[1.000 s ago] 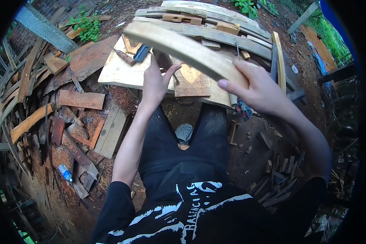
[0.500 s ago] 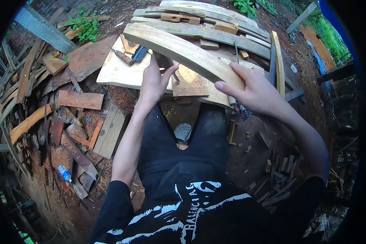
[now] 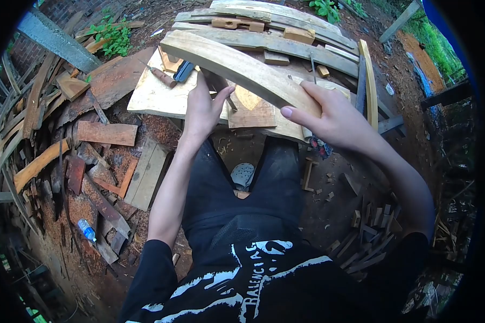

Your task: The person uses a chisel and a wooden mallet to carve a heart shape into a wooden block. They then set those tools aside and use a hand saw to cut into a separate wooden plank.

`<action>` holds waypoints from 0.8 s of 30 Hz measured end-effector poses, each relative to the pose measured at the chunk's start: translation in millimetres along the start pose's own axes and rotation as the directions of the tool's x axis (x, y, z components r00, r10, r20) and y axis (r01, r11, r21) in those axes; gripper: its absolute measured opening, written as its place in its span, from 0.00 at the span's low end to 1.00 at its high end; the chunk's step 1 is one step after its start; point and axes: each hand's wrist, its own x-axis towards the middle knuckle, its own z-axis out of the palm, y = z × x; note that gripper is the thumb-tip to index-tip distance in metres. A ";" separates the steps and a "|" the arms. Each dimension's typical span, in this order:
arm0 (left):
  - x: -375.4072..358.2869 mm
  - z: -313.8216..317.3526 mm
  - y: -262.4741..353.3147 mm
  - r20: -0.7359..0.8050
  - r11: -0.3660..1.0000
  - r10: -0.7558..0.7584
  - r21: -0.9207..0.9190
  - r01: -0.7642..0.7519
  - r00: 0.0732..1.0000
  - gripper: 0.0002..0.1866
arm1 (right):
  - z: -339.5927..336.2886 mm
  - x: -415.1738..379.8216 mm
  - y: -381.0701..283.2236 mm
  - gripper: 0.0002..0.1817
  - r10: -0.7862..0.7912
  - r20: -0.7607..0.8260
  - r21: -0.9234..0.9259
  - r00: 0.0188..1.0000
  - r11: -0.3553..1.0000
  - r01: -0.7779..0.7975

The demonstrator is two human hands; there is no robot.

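Observation:
A long squared wooden beam (image 3: 237, 63) slants across the front, raised above the work board. My right hand (image 3: 331, 112) grips its near right end, thumb on the near side and fingers over the top. My left hand (image 3: 202, 110) is under the beam's left part, its thumb pointing right. Its fingers curl around something dark in the beam's shadow, which I cannot make out. Below the beam, a flat wooden block (image 3: 252, 112) lies on the pale board (image 3: 156, 97). Left of the beam are a dark blue tool (image 3: 184, 71) and a wooden-handled tool (image 3: 163, 77).
Long planks (image 3: 285, 43) are stacked behind the board, with small blocks (image 3: 299, 35) on them. Scrap wood (image 3: 106, 133) and a plastic bottle (image 3: 86, 230) lie on the left ground. Offcuts (image 3: 369, 237) are heaped on the right. A concrete post (image 3: 59, 40) leans at the upper left.
The beam and my right hand have shifted very slightly to the left. My left hand has barely moved.

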 end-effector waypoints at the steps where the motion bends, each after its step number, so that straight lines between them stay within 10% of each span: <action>1: -0.3 -0.3 0.7 -0.009 1.000 0.010 -0.007 -0.010 1.000 0.31 | 0.4 0.3 0.4 0.38 -0.009 -0.003 0.002 1.000 1.000 0.009; 17: -5.0 1.9 -1.2 -0.016 0.999 -0.034 -0.003 0.034 0.999 0.28 | -9.1 -7.4 -17.0 0.37 -0.107 -0.152 0.092 0.983 0.988 0.122; 20: -4.4 6.8 -9.4 -0.020 0.998 0.063 0.021 -0.062 0.998 0.27 | -9.6 -9.1 -11.1 0.33 -0.119 -0.036 -0.180 0.992 0.978 0.110; 24: -7.9 4.8 7.5 -0.010 0.996 -0.079 0.029 0.080 0.997 0.25 | 0.3 -15.7 -8.7 0.32 -0.119 -0.161 0.079 0.980 0.988 0.133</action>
